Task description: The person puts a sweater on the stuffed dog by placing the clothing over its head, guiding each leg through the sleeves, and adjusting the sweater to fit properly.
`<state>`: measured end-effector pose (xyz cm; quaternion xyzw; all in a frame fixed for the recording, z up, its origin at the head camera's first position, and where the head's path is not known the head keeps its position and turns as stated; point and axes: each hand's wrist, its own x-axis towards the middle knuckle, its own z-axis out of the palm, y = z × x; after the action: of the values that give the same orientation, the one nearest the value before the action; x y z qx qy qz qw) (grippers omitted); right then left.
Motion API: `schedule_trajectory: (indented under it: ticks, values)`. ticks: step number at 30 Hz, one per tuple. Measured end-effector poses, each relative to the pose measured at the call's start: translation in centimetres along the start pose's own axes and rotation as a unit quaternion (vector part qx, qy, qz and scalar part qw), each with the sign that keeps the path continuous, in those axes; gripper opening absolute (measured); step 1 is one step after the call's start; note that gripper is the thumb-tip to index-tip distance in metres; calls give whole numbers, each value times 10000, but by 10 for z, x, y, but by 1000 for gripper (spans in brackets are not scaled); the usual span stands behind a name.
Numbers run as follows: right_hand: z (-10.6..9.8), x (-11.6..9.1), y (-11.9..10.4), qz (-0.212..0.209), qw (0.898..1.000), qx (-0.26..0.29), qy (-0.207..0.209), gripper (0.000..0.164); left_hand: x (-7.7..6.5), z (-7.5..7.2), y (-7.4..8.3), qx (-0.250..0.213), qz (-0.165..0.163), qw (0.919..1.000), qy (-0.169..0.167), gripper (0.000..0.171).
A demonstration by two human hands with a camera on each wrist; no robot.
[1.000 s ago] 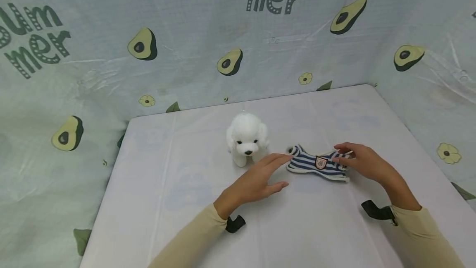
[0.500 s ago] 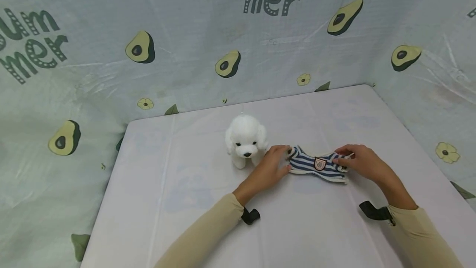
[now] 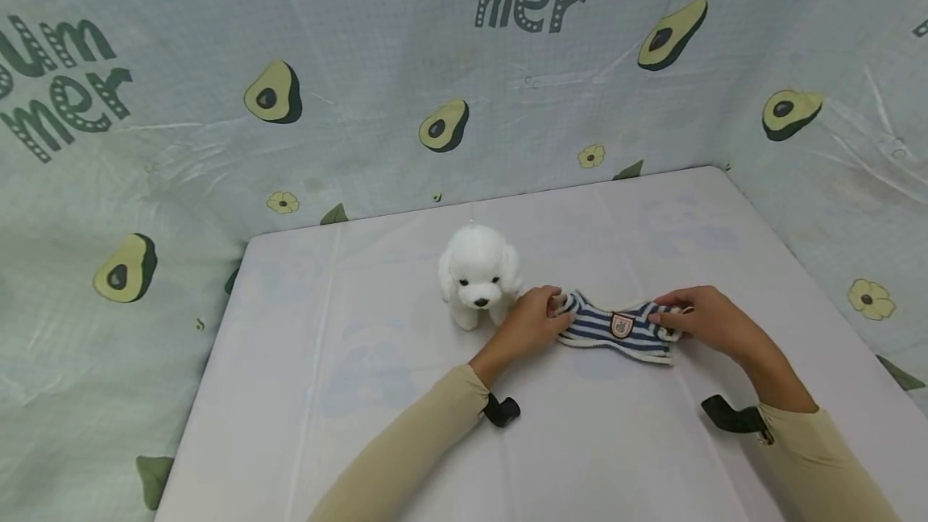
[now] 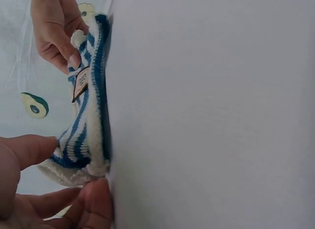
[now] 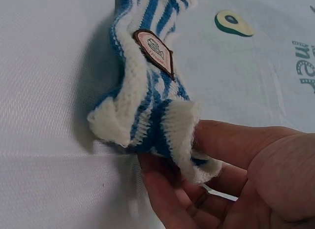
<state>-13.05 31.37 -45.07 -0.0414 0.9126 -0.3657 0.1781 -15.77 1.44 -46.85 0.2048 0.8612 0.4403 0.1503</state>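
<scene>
A small knitted sweater with blue and white stripes and a shield-shaped badge lies stretched sideways on the table. My left hand pinches its left end, thumb on top and fingers underneath, as the left wrist view shows at the knit edge. At the other end, my right hand pinches the sleeve-like cuff between thumb and fingers. A white plush dog stands upright just beyond my left hand, its face toward me.
The white-covered table ends at a back edge against a hanging sheet printed with avocados and lettering. Another stretch of that sheet borders the right side. A black strap piece sticks out at the right wrist, another at the left.
My left hand has moved right from beside the sweater and taken hold of its left end. The sweater has shifted slightly toward me. My right hand stays at its end; the dog stands still.
</scene>
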Motion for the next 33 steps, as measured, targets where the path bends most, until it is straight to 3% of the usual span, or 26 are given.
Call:
schedule_trajectory:
  ticks: [2,6,11,15,21,27,33]
  values:
    - [-1,-1,0,53,10000,58,-57,56,0,1,1,209,-22,9998,-30,21]
    - [-2,-3,-1,70,9997,197,-122,54,-1,2,3,454,15,9989,-115,43]
    - [-4,-4,1,-20,9989,443,-115,52,-1,2,3,348,152,9992,83,38]
    - [-6,-6,-4,-101,9987,491,39,51,-3,1,7,-169,9,9997,190,20]
    - [-13,-14,-20,-252,9981,409,388,46,-7,1,19,-1038,-267,9933,437,34]
    - [-22,-21,-31,-275,9971,190,682,45,-9,-5,32,-1415,-52,9863,847,20]
    - [-31,-26,-37,-521,9937,322,936,40,-14,-15,46,-1594,477,9806,1037,15]
